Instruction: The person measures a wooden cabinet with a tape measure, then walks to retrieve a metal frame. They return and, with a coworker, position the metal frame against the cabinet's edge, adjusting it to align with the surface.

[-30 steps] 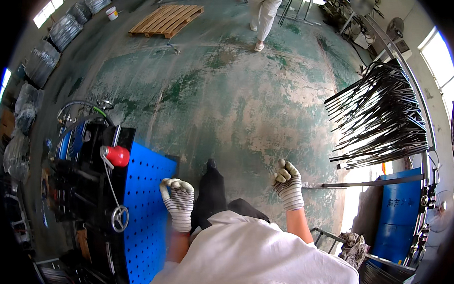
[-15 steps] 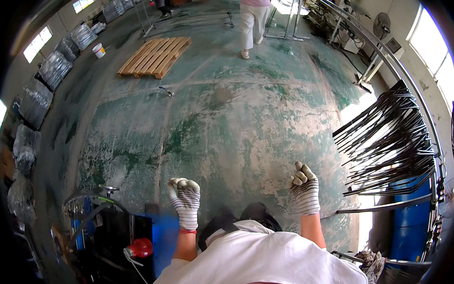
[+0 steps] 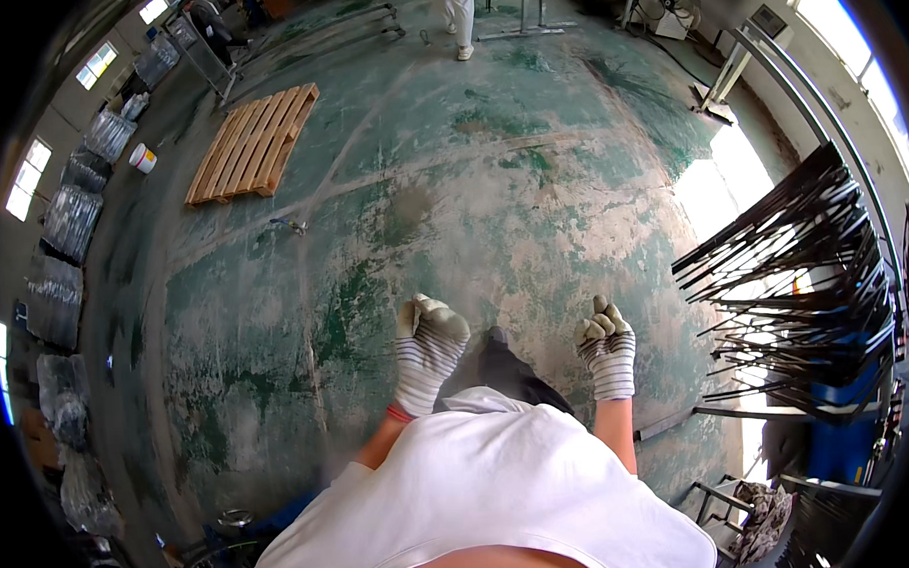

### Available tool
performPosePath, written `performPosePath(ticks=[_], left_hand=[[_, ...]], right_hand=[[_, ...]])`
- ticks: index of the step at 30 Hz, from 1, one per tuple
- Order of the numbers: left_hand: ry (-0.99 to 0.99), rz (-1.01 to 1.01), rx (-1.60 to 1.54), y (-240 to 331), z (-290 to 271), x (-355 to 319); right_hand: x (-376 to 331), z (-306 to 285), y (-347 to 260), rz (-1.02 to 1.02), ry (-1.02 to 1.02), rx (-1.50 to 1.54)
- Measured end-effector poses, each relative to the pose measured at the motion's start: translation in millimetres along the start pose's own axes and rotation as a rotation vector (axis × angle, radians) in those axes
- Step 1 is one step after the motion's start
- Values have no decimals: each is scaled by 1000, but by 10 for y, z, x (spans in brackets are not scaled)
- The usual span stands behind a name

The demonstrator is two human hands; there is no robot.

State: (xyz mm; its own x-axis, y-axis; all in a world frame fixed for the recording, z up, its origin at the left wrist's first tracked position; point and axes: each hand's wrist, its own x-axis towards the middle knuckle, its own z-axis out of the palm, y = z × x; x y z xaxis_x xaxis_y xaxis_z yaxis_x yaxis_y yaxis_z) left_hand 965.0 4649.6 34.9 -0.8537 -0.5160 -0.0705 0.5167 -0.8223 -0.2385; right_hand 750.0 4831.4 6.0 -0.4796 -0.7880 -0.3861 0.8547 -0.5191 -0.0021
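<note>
My left hand [image 3: 432, 353], in a white glove with grey stripes and a red band at the wrist, is raised in front of my body. Its fingers are curled in and nothing shows in them. On the other side my right hand [image 3: 606, 349], gloved alike, has its fingers folded together, also with no object visible. Neither hand touches anything. Nearest to the right hand is a rack hung with many thin black rods [image 3: 790, 282], well apart from it. Below both hands lies the worn green floor [image 3: 513, 232].
A wooden pallet [image 3: 252, 146] lies ahead on the left, with a white bucket [image 3: 143, 159] beyond it. Wrapped bundles [image 3: 72, 222] line the left wall. Another person [image 3: 459, 13] walks far ahead. A blue barrel [image 3: 839, 451] stands under the rods.
My view has shifted forward and turned right. The left hand has swung inward and forward; the right hand stays about where it was. The other person is farther off.
</note>
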Motion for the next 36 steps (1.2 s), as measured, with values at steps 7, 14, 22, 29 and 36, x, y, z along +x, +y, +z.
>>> performPosePath(ticks=[7,14,22,29,36], left_hand=[[-76,249,136,867,567,1351],[27,513,90,1729,328,2290],[14,560,98,2922,665,4293],[-173,157,109,3227,1523,6444],[-50,3,92,3197,1389,8181]], right_hand=[[1681,1284,-91,108,-159,-180],[3080,1707,-75,238,-138,-145],[4814,2443,-266,180,-104,-210],[5871,3111,-689,-107,-193,-196],[7349,3254,-1204,-315,222,-22]])
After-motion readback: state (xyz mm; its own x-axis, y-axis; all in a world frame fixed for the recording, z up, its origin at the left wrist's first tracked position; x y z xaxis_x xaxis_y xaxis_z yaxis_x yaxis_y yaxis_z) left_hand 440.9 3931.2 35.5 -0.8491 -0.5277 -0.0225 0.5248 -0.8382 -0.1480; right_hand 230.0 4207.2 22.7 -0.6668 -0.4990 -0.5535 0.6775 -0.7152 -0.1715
